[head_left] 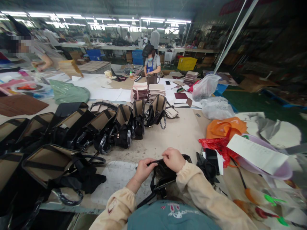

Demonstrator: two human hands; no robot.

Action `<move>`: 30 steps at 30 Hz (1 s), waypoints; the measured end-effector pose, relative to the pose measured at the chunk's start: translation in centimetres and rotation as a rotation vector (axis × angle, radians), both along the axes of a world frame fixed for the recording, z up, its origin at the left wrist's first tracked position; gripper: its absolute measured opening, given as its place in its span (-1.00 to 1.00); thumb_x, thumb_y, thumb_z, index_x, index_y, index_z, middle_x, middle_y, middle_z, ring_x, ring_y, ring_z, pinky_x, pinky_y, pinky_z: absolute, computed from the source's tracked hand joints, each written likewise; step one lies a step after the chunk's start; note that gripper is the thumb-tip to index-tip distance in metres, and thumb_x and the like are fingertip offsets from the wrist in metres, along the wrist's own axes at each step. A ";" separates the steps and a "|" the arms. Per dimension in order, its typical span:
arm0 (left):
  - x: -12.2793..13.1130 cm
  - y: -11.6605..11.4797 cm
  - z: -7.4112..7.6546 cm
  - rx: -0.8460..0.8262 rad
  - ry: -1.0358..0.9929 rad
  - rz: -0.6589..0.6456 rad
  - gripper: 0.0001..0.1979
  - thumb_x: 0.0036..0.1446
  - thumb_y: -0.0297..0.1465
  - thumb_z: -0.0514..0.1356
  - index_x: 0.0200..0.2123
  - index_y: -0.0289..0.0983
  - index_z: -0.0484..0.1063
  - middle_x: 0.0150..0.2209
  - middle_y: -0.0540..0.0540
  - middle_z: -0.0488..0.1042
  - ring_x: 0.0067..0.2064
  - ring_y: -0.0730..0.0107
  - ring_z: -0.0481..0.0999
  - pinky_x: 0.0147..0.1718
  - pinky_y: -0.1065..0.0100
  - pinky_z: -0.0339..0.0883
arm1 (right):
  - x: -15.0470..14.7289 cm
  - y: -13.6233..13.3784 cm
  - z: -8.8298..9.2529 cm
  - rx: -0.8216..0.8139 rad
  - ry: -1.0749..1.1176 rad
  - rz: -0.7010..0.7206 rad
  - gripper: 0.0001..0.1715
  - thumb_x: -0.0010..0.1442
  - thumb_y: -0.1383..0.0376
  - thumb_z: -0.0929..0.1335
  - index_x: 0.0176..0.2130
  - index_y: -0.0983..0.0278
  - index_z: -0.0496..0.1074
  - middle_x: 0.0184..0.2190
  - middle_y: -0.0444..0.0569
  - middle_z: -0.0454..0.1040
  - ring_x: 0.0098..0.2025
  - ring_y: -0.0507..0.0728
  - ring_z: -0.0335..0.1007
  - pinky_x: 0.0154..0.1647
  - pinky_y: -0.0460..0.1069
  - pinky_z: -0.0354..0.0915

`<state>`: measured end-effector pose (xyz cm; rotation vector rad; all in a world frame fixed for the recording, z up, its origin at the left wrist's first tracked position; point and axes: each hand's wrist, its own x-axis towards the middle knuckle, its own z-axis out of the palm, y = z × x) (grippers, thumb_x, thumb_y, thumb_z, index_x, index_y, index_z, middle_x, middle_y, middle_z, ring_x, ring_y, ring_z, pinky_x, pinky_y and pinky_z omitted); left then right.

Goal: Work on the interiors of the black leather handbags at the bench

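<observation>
Right in front of my body is a black handbag (165, 175), its mouth facing up and its dark inside showing. My left hand (144, 170) pinches the bag's far rim at the left, thumb laid along the edge. Close beside it, my right hand (174, 159) has its fingers curled at the same rim, toward the middle. A black strap (150, 197) hangs at the bag's near left side. The lower part of the bag is hidden by my right sleeve and my teal apron (172, 217).
Several black handbags (122, 132) with beige insides line the left of the table (182, 127). At the right lie black pieces (207, 167), a red plastic bag (216, 145), an orange bag (223, 127) and a lilac basin (285, 171). A co-worker (153, 64) stands across the table.
</observation>
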<state>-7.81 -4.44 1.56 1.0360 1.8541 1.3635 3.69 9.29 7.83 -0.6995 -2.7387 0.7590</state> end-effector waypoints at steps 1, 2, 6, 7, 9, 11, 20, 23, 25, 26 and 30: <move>0.0 0.0 0.0 -0.001 -0.002 0.008 -0.82 -0.01 -0.31 0.20 -0.37 -0.26 0.52 -0.37 -0.05 0.56 -0.31 0.37 0.50 -0.25 0.40 0.35 | 0.4 0.2 0.1 -0.002 0.061 -0.014 -0.78 0.07 0.42 0.25 -0.42 0.26 0.48 -0.46 -0.06 0.40 -0.39 0.03 0.32 -0.31 -0.10 0.22; -0.1 0.1 0.0 -0.001 -0.001 0.016 -0.82 -0.01 -0.30 0.20 -0.37 -0.26 0.52 -0.37 -0.05 0.56 -0.31 0.37 0.50 -0.25 0.41 0.35 | 0.8 0.3 0.2 -0.014 0.119 -0.014 -0.80 0.10 0.39 0.25 -0.40 0.26 0.47 -0.45 -0.07 0.40 -0.37 0.03 0.32 -0.29 -0.10 0.22; -0.2 0.3 -0.1 -0.010 0.026 0.040 -0.82 -0.01 -0.30 0.19 -0.39 -0.27 0.51 -0.40 -0.04 0.55 -0.33 0.38 0.49 -0.28 0.40 0.35 | 2.0 -0.7 0.0 -0.082 0.156 0.046 -0.86 0.10 0.24 0.32 -0.35 0.27 0.42 -0.45 -0.09 0.40 -0.42 0.01 0.31 -0.36 -0.11 0.24; -0.3 0.4 -0.1 -0.012 0.031 0.043 -0.82 -0.01 -0.30 0.18 -0.40 -0.28 0.51 -0.41 -0.04 0.54 -0.33 0.38 0.49 -0.29 0.40 0.36 | 2.1 -1.2 -0.3 -0.082 0.134 0.061 -0.83 0.08 0.22 0.34 -0.32 0.27 0.41 -0.43 -0.09 0.41 -0.42 0.01 0.32 -0.36 -0.11 0.25; -0.4 0.6 -0.3 -0.011 0.033 0.042 -0.81 0.00 -0.30 0.18 -0.39 -0.28 0.51 -0.40 -0.04 0.54 -0.33 0.37 0.49 -0.29 0.39 0.36 | 2.1 -2.0 -0.8 -0.053 0.098 0.082 -0.75 0.06 0.22 0.36 -0.22 0.26 0.40 -0.37 -0.08 0.43 -0.37 0.03 0.34 -0.31 -0.10 0.25; -0.5 0.6 -0.4 -0.009 0.034 0.038 -0.81 0.00 -0.30 0.18 -0.38 -0.28 0.51 -0.39 -0.04 0.55 -0.32 0.37 0.49 -0.27 0.38 0.37 | 2.0 -2.6 -1.3 0.003 0.075 0.091 -0.73 0.10 0.25 0.34 -0.15 0.25 0.38 -0.32 -0.06 0.45 -0.30 0.06 0.36 -0.24 -0.09 0.25; -0.6 0.7 -0.7 -0.006 0.035 0.015 -0.79 0.01 -0.29 0.17 -0.36 -0.29 0.51 -0.38 -0.05 0.54 -0.32 0.37 0.49 -0.27 0.38 0.38 | 1.2 -2.3 -1.8 0.158 0.032 0.068 -0.72 0.24 0.26 0.19 -0.34 0.24 0.45 -0.41 -0.05 0.42 -0.33 0.03 0.33 -0.27 -0.12 0.19; -0.6 0.8 -0.7 -0.005 0.024 0.002 -0.78 0.01 -0.28 0.16 -0.34 -0.28 0.50 -0.36 -0.05 0.55 -0.30 0.37 0.50 -0.25 0.37 0.39 | 1.1 -2.2 -1.8 0.138 0.033 0.032 -0.72 0.23 0.26 0.20 -0.36 0.25 0.45 -0.41 -0.07 0.43 -0.31 0.02 0.33 -0.24 -0.13 0.18; -0.6 0.8 -0.7 -0.006 0.019 0.000 -0.78 0.02 -0.28 0.16 -0.32 -0.29 0.50 -0.35 -0.06 0.55 -0.28 0.36 0.50 -0.24 0.36 0.39 | 1.0 -2.3 -1.7 0.133 0.020 0.004 -0.72 0.23 0.26 0.20 -0.37 0.25 0.45 -0.40 -0.07 0.43 -0.30 0.03 0.34 -0.23 -0.13 0.18; -0.6 0.8 -0.6 -0.005 0.018 -0.001 -0.77 0.02 -0.28 0.16 -0.32 -0.29 0.50 -0.34 -0.06 0.55 -0.27 0.36 0.50 -0.23 0.36 0.39 | 0.9 -2.3 -1.7 0.134 0.010 -0.011 -0.73 0.22 0.26 0.21 -0.37 0.25 0.45 -0.40 -0.07 0.44 -0.30 0.03 0.34 -0.23 -0.13 0.18; -0.6 0.9 -0.6 -0.001 0.018 -0.001 -0.78 0.02 -0.28 0.16 -0.32 -0.28 0.50 -0.34 -0.07 0.55 -0.26 0.35 0.50 -0.22 0.35 0.39 | 0.7 -2.6 -1.6 0.139 -0.031 -0.070 -0.74 0.21 0.25 0.21 -0.36 0.25 0.45 -0.40 -0.05 0.45 -0.30 0.04 0.35 -0.25 -0.12 0.18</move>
